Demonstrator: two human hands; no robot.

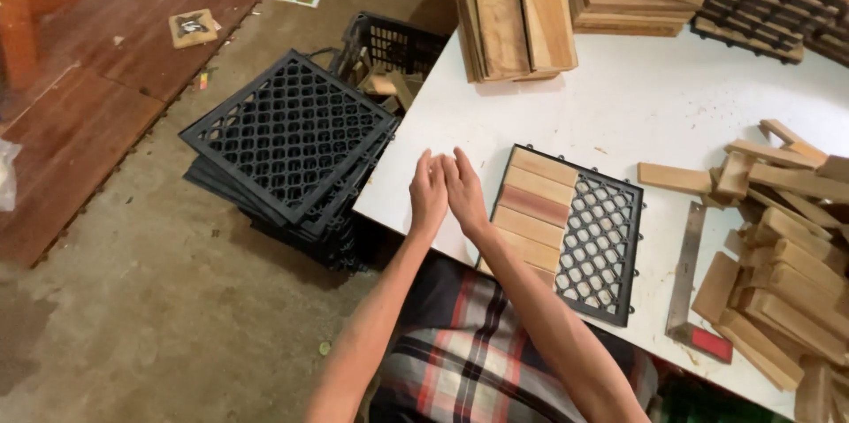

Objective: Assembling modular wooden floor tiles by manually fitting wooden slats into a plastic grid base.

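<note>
A black plastic grid base (601, 237) lies on the white table (654, 105), with several wooden slats (535, 206) set into its left half. My left hand (428, 195) and my right hand (464, 191) hover side by side over the table's left edge, just left of the slats. Both hands are flat with fingers extended and hold nothing.
A stack of black grid bases (287, 136) stands on the floor to the left, a black crate (393, 47) behind it. Loose wooden slats (783, 255) pile at the right, beside a metal ruler (685, 268). Finished wooden tiles (517, 12) are stacked at the table's back.
</note>
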